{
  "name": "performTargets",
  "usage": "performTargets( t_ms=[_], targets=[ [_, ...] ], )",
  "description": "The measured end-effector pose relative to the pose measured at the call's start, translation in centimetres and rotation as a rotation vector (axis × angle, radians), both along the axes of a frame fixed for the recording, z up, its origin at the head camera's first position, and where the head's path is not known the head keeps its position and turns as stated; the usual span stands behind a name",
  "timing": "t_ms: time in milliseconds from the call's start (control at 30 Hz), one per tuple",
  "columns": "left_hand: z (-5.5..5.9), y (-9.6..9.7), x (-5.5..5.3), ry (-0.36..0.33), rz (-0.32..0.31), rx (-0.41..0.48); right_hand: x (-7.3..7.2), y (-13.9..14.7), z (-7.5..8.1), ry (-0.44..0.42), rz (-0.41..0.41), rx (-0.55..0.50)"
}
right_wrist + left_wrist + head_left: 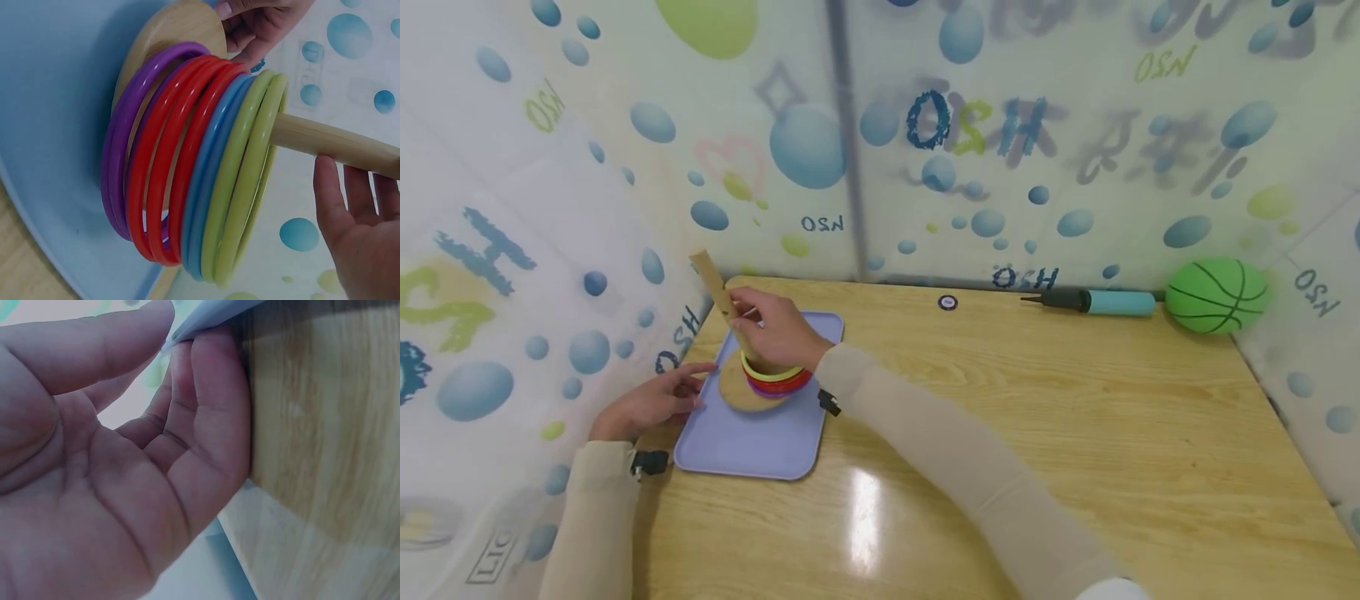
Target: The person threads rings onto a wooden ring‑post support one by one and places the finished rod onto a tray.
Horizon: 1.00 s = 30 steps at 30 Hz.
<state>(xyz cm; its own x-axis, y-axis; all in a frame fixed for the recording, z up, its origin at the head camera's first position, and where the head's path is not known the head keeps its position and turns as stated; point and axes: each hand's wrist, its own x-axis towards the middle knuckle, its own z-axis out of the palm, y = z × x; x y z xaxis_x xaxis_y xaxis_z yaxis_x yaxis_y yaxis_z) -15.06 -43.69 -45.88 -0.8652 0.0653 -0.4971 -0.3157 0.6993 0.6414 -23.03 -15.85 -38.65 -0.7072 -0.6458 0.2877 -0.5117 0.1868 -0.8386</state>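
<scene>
My right hand (pixel 782 329) holds the wooden post (pixel 715 287) of a ring stand, its fingers against the bare upper part in the right wrist view. Plastic rings (pixel 181 194) in purple, red, blue and yellow-green are stacked round the post. Below them, the round wooden base (pixel 194 22) sits on a light blue-purple tray (pixel 752 450). My left hand (pixel 651 404) pinches the tray's left edge, thumb above and fingers curled below in the left wrist view. The post leans left in the head view.
Along the back of the wooden table (pixel 1037 433) lie a small dark round disc (pixel 948 302), a blue and black hand pump (pixel 1120 302) and a green ball (pixel 1216 296). Patterned curtains (pixel 925 192) border the table's back and sides.
</scene>
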Motion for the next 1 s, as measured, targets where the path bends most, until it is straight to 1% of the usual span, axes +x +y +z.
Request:
performTargets(
  t_ms=[133,367,567,800,1000],
  targets=[
    [0.1,0.1,0.1,0.016,-0.011,-0.002,0.2,-0.5,-0.4,0.013,-0.004,0.001],
    [0.0,0.2,0.1,0.017,-0.020,0.024,0.4,-0.9,-1.2,-0.001,-0.010,0.022],
    [0.0,0.2,0.2,0.015,-0.023,0.027,0.6,-1.3,-1.2,-0.005,-0.010,0.044],
    [0.2,0.3,0.3,0.008,-0.023,0.014,0.9,-1.4,-1.4,-0.064,-0.030,0.069],
    [0.1,0.3,0.2,0.006,-0.019,0.010,1.0,-1.3,-1.3,-0.099,-0.034,0.079]
  ],
)
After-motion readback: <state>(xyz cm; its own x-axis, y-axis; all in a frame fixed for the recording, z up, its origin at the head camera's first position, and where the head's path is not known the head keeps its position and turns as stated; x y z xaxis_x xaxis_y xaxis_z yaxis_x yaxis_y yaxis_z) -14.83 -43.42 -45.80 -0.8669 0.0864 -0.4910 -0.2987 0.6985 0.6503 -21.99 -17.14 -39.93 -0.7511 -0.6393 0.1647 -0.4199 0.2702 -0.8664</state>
